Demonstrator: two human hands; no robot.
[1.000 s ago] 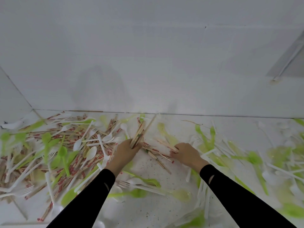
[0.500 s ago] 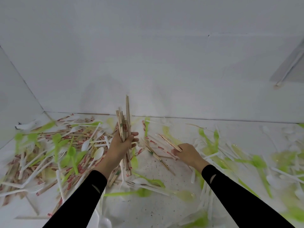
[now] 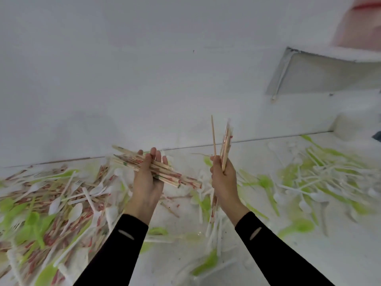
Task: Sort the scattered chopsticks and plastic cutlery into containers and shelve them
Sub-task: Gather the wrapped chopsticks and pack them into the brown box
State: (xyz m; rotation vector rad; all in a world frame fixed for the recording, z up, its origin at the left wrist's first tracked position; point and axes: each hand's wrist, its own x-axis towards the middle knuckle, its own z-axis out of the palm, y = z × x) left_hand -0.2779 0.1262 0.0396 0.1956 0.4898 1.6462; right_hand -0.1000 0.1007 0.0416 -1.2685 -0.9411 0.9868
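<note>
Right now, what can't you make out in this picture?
Head view only:
Pink blurred shape, top right corner: cut off by the edge, unidentifiable.
Wooden chopsticks in the right hand: motion blur hides their count.
Dark object at the right edge: mostly cut off.

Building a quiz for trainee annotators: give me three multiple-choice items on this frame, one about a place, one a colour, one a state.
1. Where is the larger chopstick bundle? A) in the left hand B) in a container C) on a shelf
2. What colours is the scattered plastic cutlery? A) blue and black B) green and white C) red and yellow
3. How do the chopsticks in the right hand stand? A) lying flat B) roughly upright C) tips down
Answers: 1 A, it lies across the left palm; 2 B, green and white pieces cover the table; 3 B, their tips rise above the fist.
</note>
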